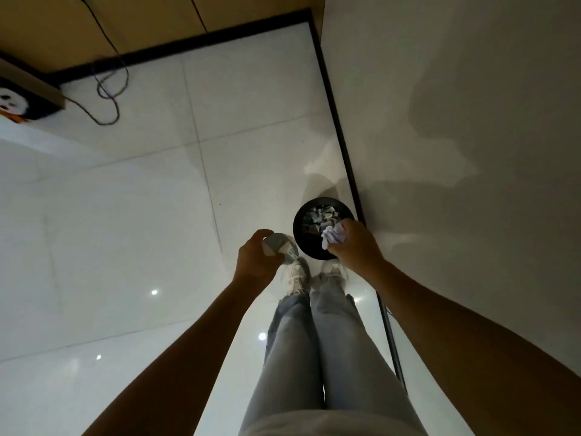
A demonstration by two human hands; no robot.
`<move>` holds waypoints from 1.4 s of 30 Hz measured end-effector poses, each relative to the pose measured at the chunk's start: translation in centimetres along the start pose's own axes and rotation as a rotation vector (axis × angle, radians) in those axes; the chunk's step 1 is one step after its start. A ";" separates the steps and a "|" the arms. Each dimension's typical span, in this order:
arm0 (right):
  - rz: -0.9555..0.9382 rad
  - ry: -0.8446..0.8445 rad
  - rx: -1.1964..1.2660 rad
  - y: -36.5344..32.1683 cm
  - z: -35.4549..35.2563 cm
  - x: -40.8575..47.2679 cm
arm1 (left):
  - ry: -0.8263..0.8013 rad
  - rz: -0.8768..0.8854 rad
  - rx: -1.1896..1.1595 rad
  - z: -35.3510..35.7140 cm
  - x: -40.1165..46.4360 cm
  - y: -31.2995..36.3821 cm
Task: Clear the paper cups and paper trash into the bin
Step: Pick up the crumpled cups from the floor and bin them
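Right of frame centre, the bin (325, 228) sits on the floor by the wall. Right hand (355, 247), fingers curled round crumpled paper (334, 236), is over its rim; left hand (256, 256) grips a cup (279, 247), left of the bin.

The round bin (297, 226) is black, the crumpled paper wad (334, 236) is white with a pale lilac tint, the paper cup (279, 248) is grey-white, the jeans (314, 347) are light blue, the floor tiles (125, 215) are glossy white
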State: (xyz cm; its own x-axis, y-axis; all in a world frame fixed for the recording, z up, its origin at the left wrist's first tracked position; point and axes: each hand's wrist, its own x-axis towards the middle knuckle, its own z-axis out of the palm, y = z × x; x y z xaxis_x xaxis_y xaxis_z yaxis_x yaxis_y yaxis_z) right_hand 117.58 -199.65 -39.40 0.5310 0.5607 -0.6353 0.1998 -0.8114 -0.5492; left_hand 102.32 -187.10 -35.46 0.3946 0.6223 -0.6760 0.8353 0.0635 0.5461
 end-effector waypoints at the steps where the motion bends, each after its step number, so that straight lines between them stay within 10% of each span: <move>1: 0.018 -0.023 -0.010 0.3 0.5 1.0 | -0.003 -0.015 -0.007 0.6 0.7 -0.3; 25: 0.150 -0.016 -0.004 2.7 -2.2 0.9 | -0.209 -0.031 0.119 8.6 6.1 1.6; 42: -0.787 -0.450 -0.842 -19.2 2.3 -14.6 | 0.329 -0.195 0.217 -8.2 -19.4 -5.7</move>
State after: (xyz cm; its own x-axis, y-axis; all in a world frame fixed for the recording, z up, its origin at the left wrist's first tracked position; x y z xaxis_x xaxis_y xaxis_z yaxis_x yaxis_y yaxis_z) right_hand 104.11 -191.93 -20.83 -0.2705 0.8156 -0.5114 0.8920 0.0125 -0.4519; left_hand 86.73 -193.15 -21.40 0.1079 0.8327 -0.5431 0.9571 0.0608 0.2833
